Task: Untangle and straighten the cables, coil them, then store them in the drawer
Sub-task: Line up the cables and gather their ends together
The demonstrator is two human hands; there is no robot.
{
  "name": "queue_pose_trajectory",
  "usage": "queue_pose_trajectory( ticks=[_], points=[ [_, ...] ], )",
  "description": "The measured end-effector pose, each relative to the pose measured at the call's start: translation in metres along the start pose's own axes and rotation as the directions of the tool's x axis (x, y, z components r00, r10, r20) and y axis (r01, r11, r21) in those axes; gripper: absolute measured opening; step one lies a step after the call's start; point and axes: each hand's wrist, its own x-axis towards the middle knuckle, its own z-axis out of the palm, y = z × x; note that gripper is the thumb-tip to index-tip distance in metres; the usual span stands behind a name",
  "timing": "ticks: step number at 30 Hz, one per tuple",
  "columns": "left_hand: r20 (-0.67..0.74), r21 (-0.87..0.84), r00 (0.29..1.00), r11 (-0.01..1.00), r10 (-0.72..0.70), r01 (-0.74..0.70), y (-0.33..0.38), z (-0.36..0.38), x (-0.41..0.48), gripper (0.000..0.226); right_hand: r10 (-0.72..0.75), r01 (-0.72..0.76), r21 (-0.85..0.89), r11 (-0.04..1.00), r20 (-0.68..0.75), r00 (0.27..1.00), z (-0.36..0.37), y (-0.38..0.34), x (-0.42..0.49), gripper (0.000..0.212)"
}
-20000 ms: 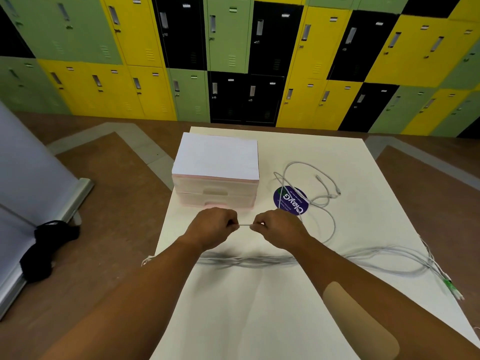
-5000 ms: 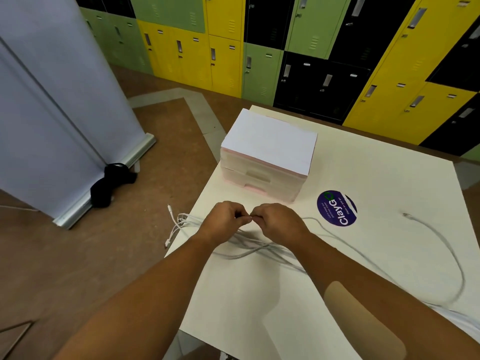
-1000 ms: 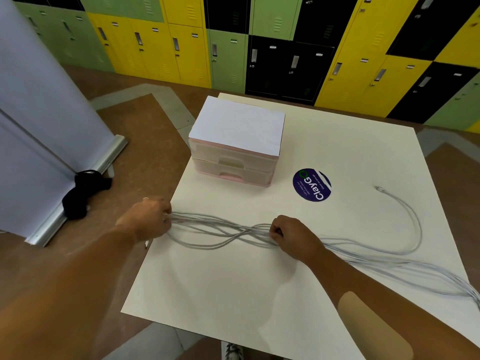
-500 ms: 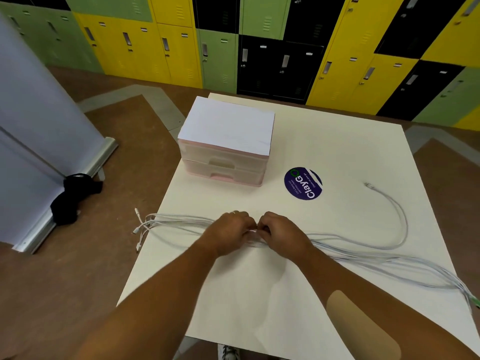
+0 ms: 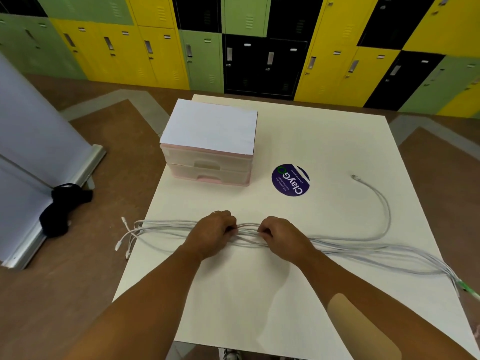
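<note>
A bundle of several white cables (image 5: 348, 249) lies stretched left to right across the white table (image 5: 298, 136). My left hand (image 5: 214, 231) and my right hand (image 5: 281, 233) both grip the bundle near its middle, a short gap between them. The left plug ends (image 5: 126, 237) fan out over the table's left edge. One cable (image 5: 381, 203) loops back at the right, its plug lying on the table. A small pink two-drawer unit (image 5: 207, 162) with a white sheet on top stands behind the hands, both drawers closed.
A round purple sticker (image 5: 290, 180) lies right of the drawer unit. Green-tipped cable ends (image 5: 466, 291) hang near the table's right edge. On the floor to the left are a white banner stand (image 5: 31, 141) and a black object (image 5: 63, 207). Lockers line the back wall.
A second ago my left hand held the bundle's left end; it has slid to the middle beside my right hand. The hands have since parted slightly along the bundle.
</note>
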Motion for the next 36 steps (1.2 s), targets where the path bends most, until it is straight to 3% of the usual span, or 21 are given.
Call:
queue_pose_trajectory(
  ticks=[5, 10, 17, 22, 31, 36],
  points=[
    [0.027, 0.032, 0.999, 0.999, 0.017, -0.018, -0.001, 0.001, -0.001, 0.009, 0.094, -0.094, 0.014, 0.995, 0.024, 0.995, -0.009, 0.012, -0.008, 0.013],
    [0.023, 0.037, 1.000, 0.999, 0.000, 0.000, 0.003, 0.005, 0.000, 0.007, 0.118, -0.117, -0.087, 0.989, 0.004, 0.993, -0.014, 0.021, -0.015, 0.024],
    [0.022, 0.036, 0.999, 0.999, -0.034, 0.033, 0.006, 0.008, 0.001, 0.008, 0.111, -0.112, -0.082, 0.990, -0.028, 0.993, -0.016, 0.035, -0.027, 0.011],
    [0.019, 0.040, 0.997, 0.997, -0.069, 0.068, 0.006, 0.008, -0.001, 0.008, 0.180, -0.186, -0.168, 0.968, -0.050, 0.982, -0.028, 0.042, -0.034, 0.032],
    [0.022, 0.061, 0.998, 0.996, -0.065, 0.063, 0.011, 0.008, 0.004, 0.012, 0.142, -0.149, -0.102, 0.984, -0.075, 0.987, -0.024, 0.056, -0.044, 0.011],
    [0.018, 0.076, 0.996, 0.994, -0.083, 0.081, 0.007, 0.006, 0.003, 0.016, 0.136, -0.149, -0.120, 0.982, -0.115, 0.984, -0.024, 0.067, -0.052, 0.014]
  ],
)
